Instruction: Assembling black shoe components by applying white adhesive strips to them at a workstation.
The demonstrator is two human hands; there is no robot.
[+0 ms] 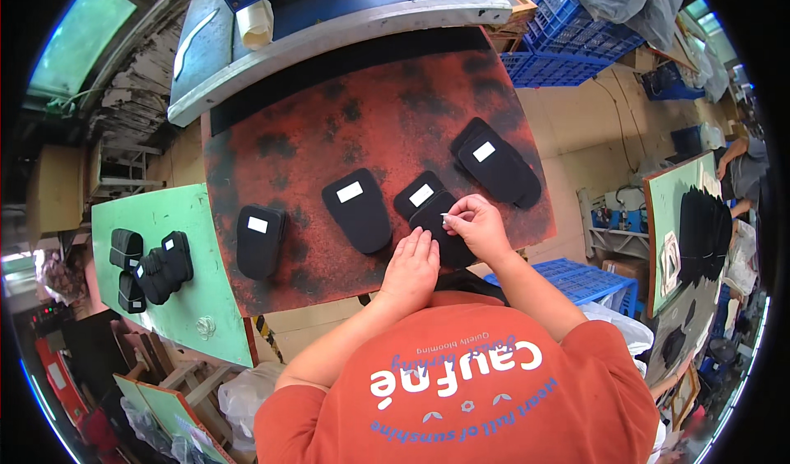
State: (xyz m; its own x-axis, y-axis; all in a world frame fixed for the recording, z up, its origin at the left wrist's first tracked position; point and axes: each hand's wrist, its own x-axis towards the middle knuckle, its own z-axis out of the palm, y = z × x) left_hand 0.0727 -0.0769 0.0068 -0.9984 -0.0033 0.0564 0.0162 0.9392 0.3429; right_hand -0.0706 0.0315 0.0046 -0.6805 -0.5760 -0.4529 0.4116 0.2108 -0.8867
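1. Both forearms reach forward from the lower edge over the rust-red, black-blotched work board (329,135).
2. A flat black fabric piece with a rounded end (448,237) lies at the board's near edge, overlapping a similar piece bearing a white rectangular label (418,194).
3. The left hand (409,268) lies flat, fingers together, pressing the piece; the right hand (476,223) pinches a small white label (445,216) above it.

Flat black tongue-shaped fabric piece (440,232) under my hands, lying on worn red rubber mat, near its front edge. Matte surface, rounded outline, tilted diagonally. It overlaps lower edge of second black fabric piece with white rectangular label (417,194). Tiny white sticker (445,215) pinched at my fingertips, just above unlabelled piece's upper end.
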